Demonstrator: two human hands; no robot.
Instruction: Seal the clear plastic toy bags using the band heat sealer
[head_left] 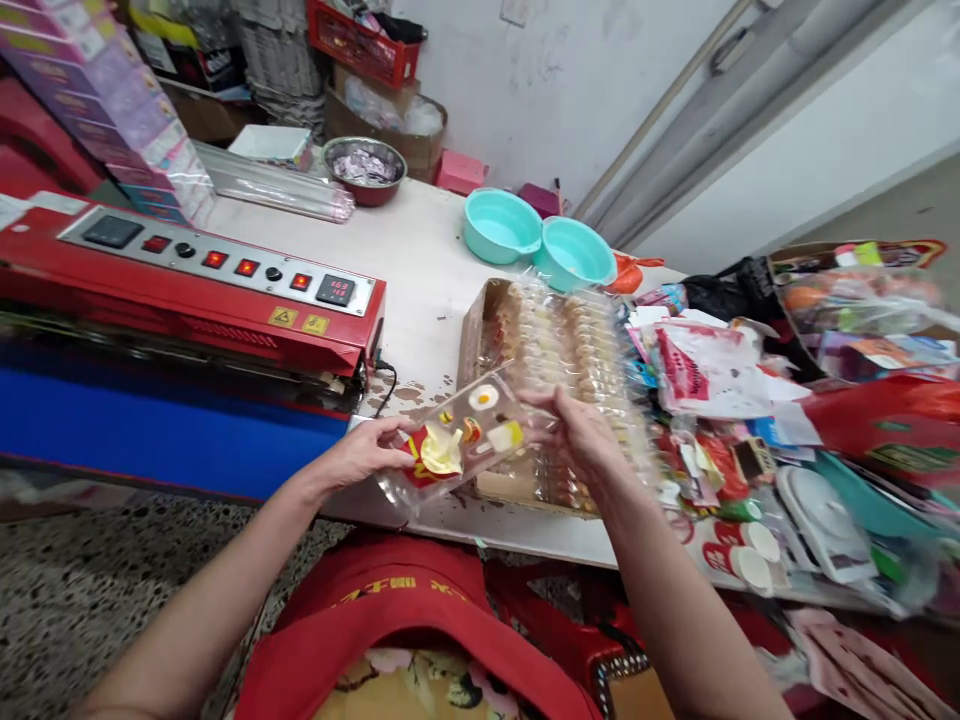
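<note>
Between my two hands is a clear plastic package, tilted, with small food-shaped pieces inside: a fried egg, a burger, a hot dog and a red fries packet among them. My left hand is closed on its left end, thumb and fingers pinching by the red piece. My right hand pinches the other end near the top right corner. Just behind and to the right stands a cardboard box filled with rows of similar clear packages. The package partly covers the box's near left corner.
A red sealing machine with lit switches and a blue belt stands left. Two turquoise bowls and a metal bowl of wrapped pieces sit farther back. Packets, paper cups and bags crowd the right side.
</note>
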